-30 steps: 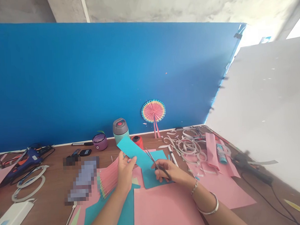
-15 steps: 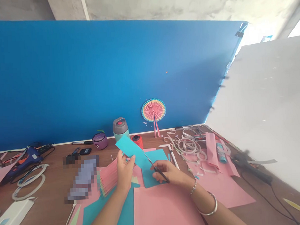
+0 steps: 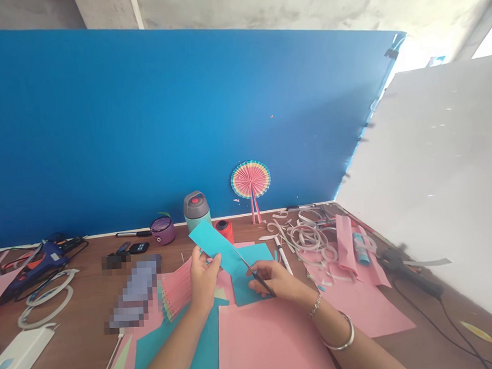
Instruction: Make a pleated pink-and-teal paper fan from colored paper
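My left hand pinches a bright blue paper strip between thumb and fingers, tilted up toward the left. Scissors with dark handles sit in my right hand, their blades lying along the strip's lower right end. Whether the blades are parted is hard to make out. Beneath the hands lie more blue paper and a large pink sheet. A pleated pink paper piece with coloured edges rests just left of my left hand.
A round paper fan leans against the blue partition. Near it stand a grey-lidded flask, a red spool and a purple cup. Curled strips lie right, a glue gun and power strip left.
The whole view has shifted very slightly. Both hands keep their hold on the blue strip and the scissors, with no clear movement between them.
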The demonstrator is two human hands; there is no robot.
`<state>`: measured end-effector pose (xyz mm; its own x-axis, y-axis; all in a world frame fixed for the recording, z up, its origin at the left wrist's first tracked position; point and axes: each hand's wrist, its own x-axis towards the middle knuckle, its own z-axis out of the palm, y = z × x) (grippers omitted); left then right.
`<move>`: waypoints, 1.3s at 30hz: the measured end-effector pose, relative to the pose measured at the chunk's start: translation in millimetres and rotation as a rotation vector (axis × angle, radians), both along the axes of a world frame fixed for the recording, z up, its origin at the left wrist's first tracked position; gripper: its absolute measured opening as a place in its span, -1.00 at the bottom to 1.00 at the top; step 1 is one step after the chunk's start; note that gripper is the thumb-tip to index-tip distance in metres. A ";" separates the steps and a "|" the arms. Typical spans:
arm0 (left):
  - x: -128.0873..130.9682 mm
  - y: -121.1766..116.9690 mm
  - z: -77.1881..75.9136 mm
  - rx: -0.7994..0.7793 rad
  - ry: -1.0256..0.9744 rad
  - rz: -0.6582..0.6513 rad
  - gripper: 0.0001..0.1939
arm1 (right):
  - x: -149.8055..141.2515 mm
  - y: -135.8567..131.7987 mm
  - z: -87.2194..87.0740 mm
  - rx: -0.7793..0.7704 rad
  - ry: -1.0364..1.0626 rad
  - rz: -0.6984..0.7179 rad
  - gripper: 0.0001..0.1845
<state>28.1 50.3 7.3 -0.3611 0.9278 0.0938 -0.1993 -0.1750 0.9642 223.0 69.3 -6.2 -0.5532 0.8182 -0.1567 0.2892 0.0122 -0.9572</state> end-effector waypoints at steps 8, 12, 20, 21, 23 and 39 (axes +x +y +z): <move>0.2 -0.1 0.7 0.003 0.004 0.006 -0.55 | 0.7 0.3 -0.4 0.003 -0.005 -0.004 -0.63; 0.3 0.5 -0.3 0.000 -0.011 0.011 -0.52 | 1.5 0.2 -0.8 0.010 -0.011 -0.004 -0.62; 0.5 1.0 -1.2 0.001 -0.022 0.011 -0.52 | 1.5 0.5 -1.2 0.021 -0.023 -0.004 -0.63; 0.6 0.9 -1.1 0.001 -0.024 0.010 -0.51 | 1.4 0.3 -0.7 0.019 -0.023 -0.004 -0.63; 0.7 0.9 -1.0 0.001 -0.026 0.011 -0.51 | 1.1 -0.2 0.2 0.016 -0.024 -0.007 -0.63; 0.0 0.7 -2.0 -0.009 -0.020 0.008 -0.53 | 1.1 -1.0 3.4 0.005 -0.018 -0.013 -0.64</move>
<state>28.1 50.9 5.3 -0.3702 0.9257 0.0780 -0.2173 -0.1679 0.9616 224.1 68.4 -2.7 -0.5394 0.8261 -0.1630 0.3069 0.0126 -0.9517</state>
